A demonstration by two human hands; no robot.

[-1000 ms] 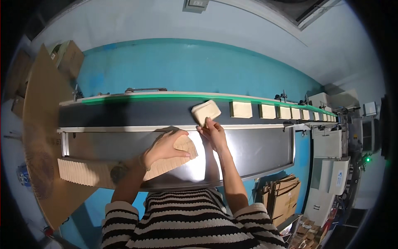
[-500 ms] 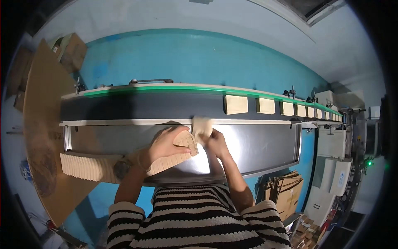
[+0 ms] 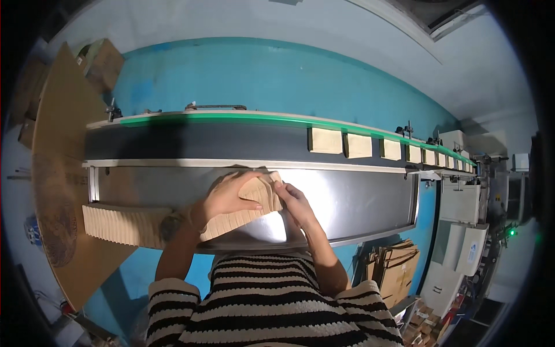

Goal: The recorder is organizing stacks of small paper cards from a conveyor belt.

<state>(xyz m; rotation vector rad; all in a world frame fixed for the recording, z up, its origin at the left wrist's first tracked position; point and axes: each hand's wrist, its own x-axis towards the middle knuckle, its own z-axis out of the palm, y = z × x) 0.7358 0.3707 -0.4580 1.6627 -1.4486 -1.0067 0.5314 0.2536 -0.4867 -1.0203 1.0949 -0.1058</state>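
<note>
Blue wall behind, pale ceiling above, and across the middle a long conveyor belt [image 3: 191, 141] with a green back edge, dark and curving off to the right. Below it, a polished steel counter [image 3: 358, 199], catching a bright glare near the middle. On the counter's left part, a long row of flat tan cardboard pieces [image 3: 124, 224], packed on edge like a fanned deck and running up to the hands. Left hand [image 3: 228, 194] curled over the near end of the row, fingers closed over the top of the last pieces; right hand [image 3: 291, 198] pressed against one more tan piece [image 3: 267, 188] at that end, thumb and fingers pinching it against the stack. Both hands together, then, clamped on the same end of the row. Judged from this: a piece being tucked onto the end of the stack, squaring still to come; next move likely to call for a free right hand and a reach up to the belt. On the belt, a file of square tan pieces [image 3: 325, 140] lying flat, evenly spaced, shrinking toward the far right. Large brown cardboard sheet [image 3: 55, 191] standing at the left, bearing a faint round printed mark low down. Brown cartons [image 3: 399, 274] under the counter at right, and white machine housings [image 3: 462, 225] beyond, one with a small blue label, a green lamp nearby.
</note>
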